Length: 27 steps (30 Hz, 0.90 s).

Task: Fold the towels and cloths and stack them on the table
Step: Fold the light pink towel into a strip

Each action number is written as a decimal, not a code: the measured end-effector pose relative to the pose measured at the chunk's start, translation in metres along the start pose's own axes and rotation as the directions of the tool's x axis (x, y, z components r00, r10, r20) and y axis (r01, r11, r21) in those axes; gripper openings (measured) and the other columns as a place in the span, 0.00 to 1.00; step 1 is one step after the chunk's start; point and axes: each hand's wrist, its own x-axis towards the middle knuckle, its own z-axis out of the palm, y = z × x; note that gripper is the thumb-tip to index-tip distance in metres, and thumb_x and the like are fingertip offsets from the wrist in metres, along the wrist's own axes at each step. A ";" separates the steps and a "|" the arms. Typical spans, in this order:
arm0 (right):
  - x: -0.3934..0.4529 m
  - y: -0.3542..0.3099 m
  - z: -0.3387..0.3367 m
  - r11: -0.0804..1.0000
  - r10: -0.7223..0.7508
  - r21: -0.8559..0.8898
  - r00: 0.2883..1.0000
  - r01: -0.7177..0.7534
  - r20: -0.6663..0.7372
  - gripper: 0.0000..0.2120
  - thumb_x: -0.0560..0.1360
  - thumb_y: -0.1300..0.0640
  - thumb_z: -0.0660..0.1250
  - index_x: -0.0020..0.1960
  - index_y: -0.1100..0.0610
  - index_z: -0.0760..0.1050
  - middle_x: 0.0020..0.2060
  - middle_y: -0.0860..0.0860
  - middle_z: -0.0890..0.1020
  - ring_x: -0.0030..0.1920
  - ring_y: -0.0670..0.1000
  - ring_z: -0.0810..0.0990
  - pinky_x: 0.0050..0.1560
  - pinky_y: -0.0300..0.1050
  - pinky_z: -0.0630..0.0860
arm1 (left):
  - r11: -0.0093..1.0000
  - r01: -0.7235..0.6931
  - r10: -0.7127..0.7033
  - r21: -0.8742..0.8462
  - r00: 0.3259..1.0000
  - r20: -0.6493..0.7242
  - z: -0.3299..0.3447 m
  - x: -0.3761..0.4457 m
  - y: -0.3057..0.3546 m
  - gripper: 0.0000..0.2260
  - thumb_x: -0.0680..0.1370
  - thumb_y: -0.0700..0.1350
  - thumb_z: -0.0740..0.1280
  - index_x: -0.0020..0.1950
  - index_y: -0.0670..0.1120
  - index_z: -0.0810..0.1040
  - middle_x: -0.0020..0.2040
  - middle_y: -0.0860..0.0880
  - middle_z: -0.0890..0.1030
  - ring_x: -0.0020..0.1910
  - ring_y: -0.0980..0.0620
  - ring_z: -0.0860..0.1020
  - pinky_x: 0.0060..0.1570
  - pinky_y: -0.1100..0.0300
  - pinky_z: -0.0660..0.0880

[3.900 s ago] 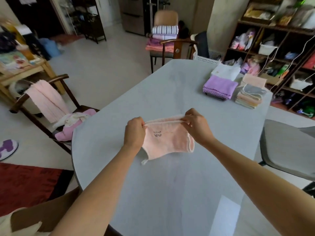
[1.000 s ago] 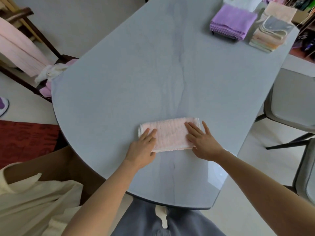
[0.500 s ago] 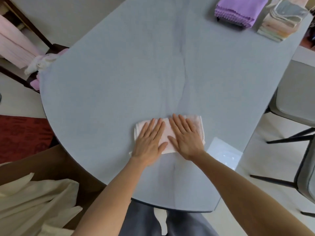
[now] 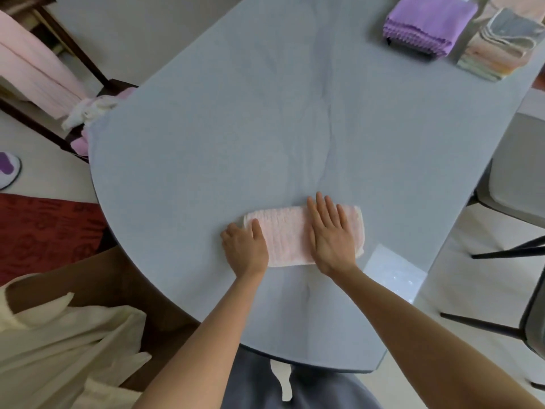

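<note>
A pink towel (image 4: 290,236), folded into a narrow strip, lies flat on the grey table (image 4: 236,128) near its front edge. My right hand (image 4: 331,234) presses flat on the strip's right half with straight, spread fingers. My left hand (image 4: 244,249) is at the strip's left end, thumb on top of the cloth and fingers curled at its edge, pinching it. At the far right of the table stand a folded purple towel stack (image 4: 427,23) and a stack of pastel cloths (image 4: 495,45).
A wooden chair (image 4: 73,51) on the left carries a pink towel (image 4: 32,69) over its arm and loose cloths (image 4: 88,110) on the seat. A grey chair (image 4: 519,178) stands to the right, and a red rug (image 4: 44,231) lies on the floor at left.
My left hand slid from the strip's middle to its left end and curled onto the edge. My right hand shifted to the right half, still flat. The view pulled back slightly.
</note>
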 end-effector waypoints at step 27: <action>-0.001 0.014 -0.060 0.286 0.438 0.904 0.882 -0.320 0.173 0.12 0.81 0.56 0.57 0.52 0.57 0.79 0.47 0.52 0.83 0.52 0.53 0.80 0.55 0.45 0.75 | 0.876 -0.028 0.244 -0.481 0.886 0.394 -0.002 -0.039 0.067 0.18 0.69 0.40 0.75 0.56 0.45 0.75 0.49 0.50 0.82 0.47 0.52 0.81 0.48 0.56 0.79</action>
